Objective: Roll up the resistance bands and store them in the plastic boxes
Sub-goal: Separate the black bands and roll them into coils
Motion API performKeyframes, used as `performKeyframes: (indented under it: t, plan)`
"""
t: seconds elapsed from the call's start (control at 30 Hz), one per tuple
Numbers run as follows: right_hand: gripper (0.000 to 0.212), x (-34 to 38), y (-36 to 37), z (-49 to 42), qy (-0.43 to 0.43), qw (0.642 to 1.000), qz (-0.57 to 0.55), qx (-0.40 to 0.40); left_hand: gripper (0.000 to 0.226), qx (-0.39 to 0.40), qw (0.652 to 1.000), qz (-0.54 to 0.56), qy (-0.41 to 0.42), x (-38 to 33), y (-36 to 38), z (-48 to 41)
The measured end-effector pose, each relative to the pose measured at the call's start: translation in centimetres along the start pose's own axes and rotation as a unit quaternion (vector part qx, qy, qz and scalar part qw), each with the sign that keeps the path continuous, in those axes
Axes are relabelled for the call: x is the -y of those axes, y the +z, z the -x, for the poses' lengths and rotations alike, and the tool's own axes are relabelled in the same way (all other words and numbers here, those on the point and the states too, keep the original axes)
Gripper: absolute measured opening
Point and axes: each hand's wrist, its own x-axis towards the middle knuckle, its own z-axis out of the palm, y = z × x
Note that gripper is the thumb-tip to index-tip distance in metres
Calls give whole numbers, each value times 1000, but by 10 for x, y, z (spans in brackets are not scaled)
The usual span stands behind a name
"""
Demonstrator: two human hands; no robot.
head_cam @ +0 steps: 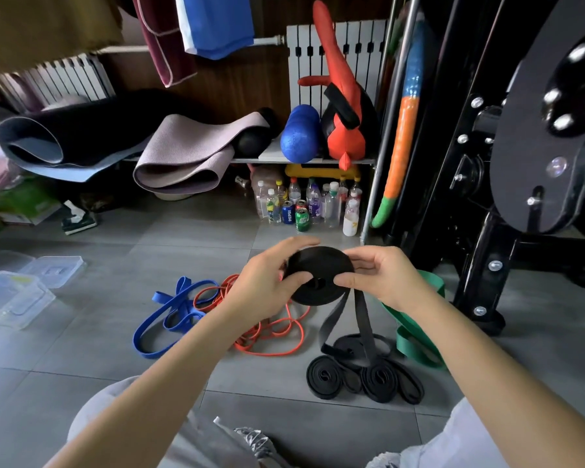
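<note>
From the head view, the flat black rolled coil of resistance band (pixel 318 268) is held in the air between both hands, its face tilted toward the camera. The left hand (pixel 267 282) grips its left rim and the right hand (pixel 382 278) pinches its right rim. The loose black tail (pixel 362 319) hangs from the coil's lower edge, under the right hand, down to the grey tiled floor (pixel 115 332). The clear plastic boxes (pixel 17 295) lie well apart at far left, on the left hand's side.
</note>
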Motion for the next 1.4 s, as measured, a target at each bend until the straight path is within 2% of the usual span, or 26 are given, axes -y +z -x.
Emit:
performKeyframes:
  t: [0.23,0.33,0.4,0.5,0.57,0.67,0.8,0.93,1.07,1.13,1.23,1.3,1.37,1.4]
  plan:
    - [31,-9,6,8,13,991,-124,-40,51,-124,964,234,-27,3,25,9]
    - [33,-1,2,3,5,993,-108,-43,49,-113,951,281,-61,1,32,11]
    - [35,2,-3,0,3,997,-75,-18,48,-86,970,222,-53,3,28,9]
    - [33,7,-7,-3,6,1000,-4,27,47,-46,999,-6,21,9,14,3]
    - [34,10,-6,-5,3,998,35,47,55,5,989,-119,83,11,7,-1]
    - [37,13,-3,-7,-4,998,46,53,54,60,981,-148,106,10,3,-8]
    - [35,14,-4,-8,-9,999,14,37,52,9,994,-67,80,11,1,-8]
    - [35,10,-9,-9,-4,999,-13,31,59,-55,997,21,46,13,6,-4]
    - [40,5,-9,-10,6,999,-36,6,56,-121,974,191,11,7,12,-2]
    - [37,4,-8,-10,6,998,-60,-15,54,-122,967,225,3,4,17,-1]
    - [34,4,-10,-8,4,999,-33,4,49,-78,984,158,-24,8,18,1]
    - [34,2,-9,-6,11,999,13,28,38,-45,997,49,-39,8,9,-1]
    - [34,0,-7,-6,20,998,47,44,35,-15,997,-70,-13,6,0,-4]
    - [34,0,-4,-6,21,997,53,48,41,14,993,-114,14,4,-2,-6]
